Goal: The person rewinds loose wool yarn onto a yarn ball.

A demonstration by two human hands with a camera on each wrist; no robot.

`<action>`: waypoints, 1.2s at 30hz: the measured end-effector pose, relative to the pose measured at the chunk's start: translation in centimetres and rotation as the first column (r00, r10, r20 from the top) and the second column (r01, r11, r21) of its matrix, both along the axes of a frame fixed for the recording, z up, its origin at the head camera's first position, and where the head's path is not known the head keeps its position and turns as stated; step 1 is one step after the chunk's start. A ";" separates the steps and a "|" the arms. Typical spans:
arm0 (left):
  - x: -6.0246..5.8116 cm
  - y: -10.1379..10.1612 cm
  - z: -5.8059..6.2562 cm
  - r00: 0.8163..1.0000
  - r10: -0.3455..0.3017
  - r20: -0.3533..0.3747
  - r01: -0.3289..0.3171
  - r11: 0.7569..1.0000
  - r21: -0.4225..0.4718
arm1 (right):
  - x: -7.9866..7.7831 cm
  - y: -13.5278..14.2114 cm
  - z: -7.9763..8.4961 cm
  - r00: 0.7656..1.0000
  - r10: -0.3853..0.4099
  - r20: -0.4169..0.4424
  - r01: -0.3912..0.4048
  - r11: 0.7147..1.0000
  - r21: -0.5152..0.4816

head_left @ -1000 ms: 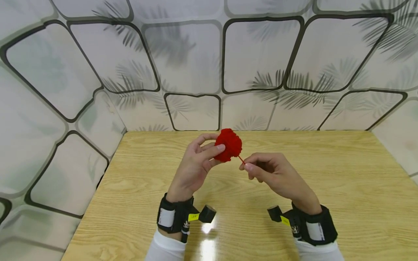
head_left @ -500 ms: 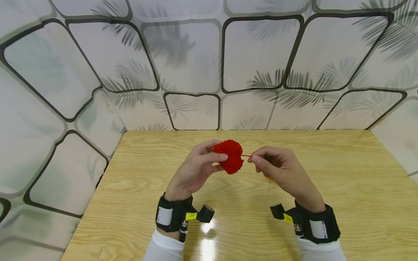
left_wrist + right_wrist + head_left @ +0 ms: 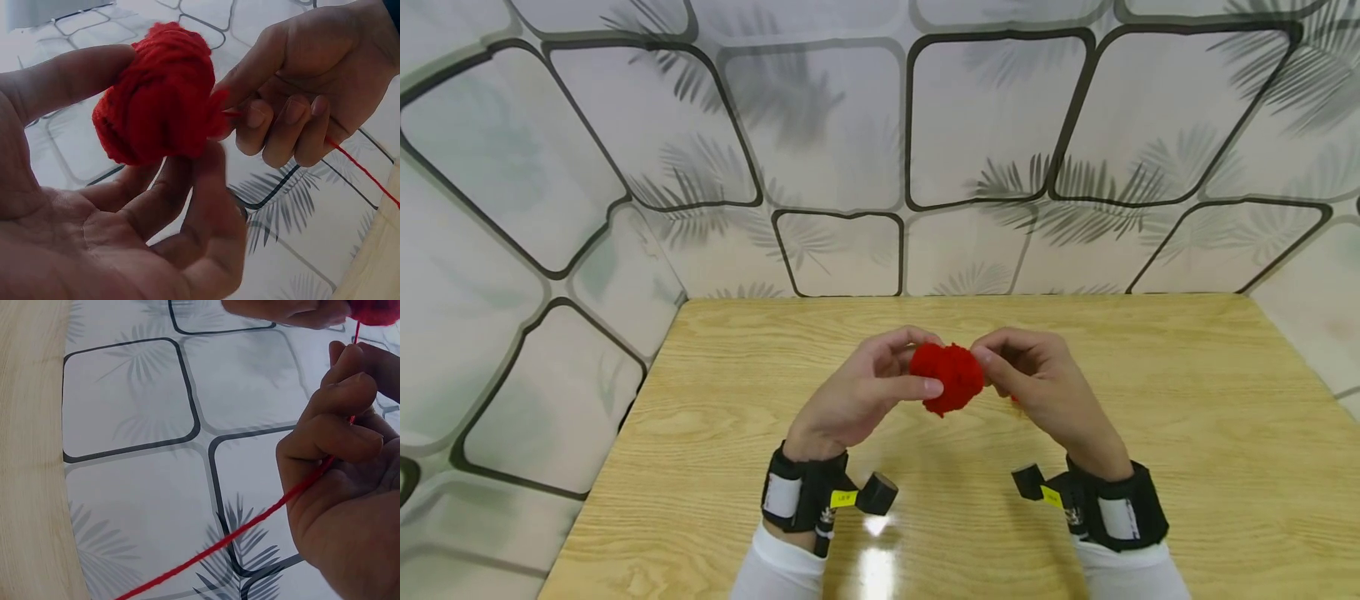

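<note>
A small ball of red yarn (image 3: 957,379) is held above the table between both hands in the head view. My left hand (image 3: 857,396) grips it, thumb across the near side and fingers behind. My right hand (image 3: 1037,379) is at the ball's right side, thumb and forefinger pinching the yarn strand. In the left wrist view the wound ball (image 3: 159,100) shows its layered strands and a tuft toward the right hand (image 3: 312,87). The right wrist view shows the red strand (image 3: 250,522) running through the right hand's curled fingers and trailing down to the lower left.
A light wood table (image 3: 737,358) lies under the hands. Behind and to the left stand walls (image 3: 827,133) covered with a stone-outline and palm-leaf pattern. Each wrist wears a black strap with a small camera (image 3: 877,493).
The ball has turned in the left hand and shifted slightly right and down. The right hand has come from a short distance away to right beside the ball.
</note>
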State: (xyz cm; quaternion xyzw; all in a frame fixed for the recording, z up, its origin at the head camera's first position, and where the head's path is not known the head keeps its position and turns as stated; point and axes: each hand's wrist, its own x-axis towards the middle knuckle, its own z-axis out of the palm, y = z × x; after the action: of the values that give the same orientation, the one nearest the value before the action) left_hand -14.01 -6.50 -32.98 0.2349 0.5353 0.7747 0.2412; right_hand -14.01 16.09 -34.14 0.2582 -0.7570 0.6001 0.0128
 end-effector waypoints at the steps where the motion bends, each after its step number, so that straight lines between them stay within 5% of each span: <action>1: 0.0 0.0 0.0 1.000 0.014 0.002 -0.014 1.000 0.000 | -0.1 -0.1 -0.1 1.000 0.011 0.001 -0.011 1.000 0.002; 8: -0.4 0.2 -0.3 0.979 0.198 0.054 -0.200 0.980 0.020 | -0.3 -0.3 -0.4 1.000 -0.010 0.019 0.009 0.999 0.040; 15: -0.7 1.0 -0.7 0.889 0.457 -0.004 -0.457 0.889 -0.016 | -0.3 -0.6 -0.6 0.999 -0.030 0.029 0.026 0.990 0.137; 19: -0.9 1.5 -1.2 0.798 0.576 -0.177 -0.593 0.802 -0.064 | -0.1 -0.9 -0.5 1.000 -0.002 -0.006 0.003 0.965 0.261; 24: -1.0 2.0 -2.0 0.614 0.615 -0.494 -0.765 0.617 -0.183 | 0.5 -1.1 0.0 0.999 0.040 -0.036 -0.022 0.910 0.414; 26: -1.0 2.1 -2.2 0.584 0.585 -0.563 -0.787 0.577 -0.218 | 0.8 -1.2 0.2 0.998 0.056 -0.040 -0.032 0.895 0.445; 29: -1.1 2.1 -2.5 0.602 0.512 -0.613 -0.769 0.579 -0.271 | 1.1 -1.2 0.6 0.997 0.063 -0.055 -0.030 0.886 0.463; 32: -1.2 1.7 -2.6 0.674 0.410 -0.614 -0.698 0.625 -0.349 | 1.2 -0.9 0.8 0.995 0.047 -0.089 -0.002 0.897 0.442; 36: -1.3 0.9 -2.4 0.800 0.256 -0.543 -0.534 0.717 -0.448 | 1.2 -0.4 1.0 0.989 -0.014 -0.145 0.070 0.917 0.394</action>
State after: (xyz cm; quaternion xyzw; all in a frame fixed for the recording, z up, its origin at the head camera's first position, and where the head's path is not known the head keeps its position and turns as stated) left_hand -15.33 -5.55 -35.38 0.1960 0.8239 0.5318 -0.0038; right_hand -12.79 15.67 -33.13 0.2801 -0.8657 0.4140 0.0257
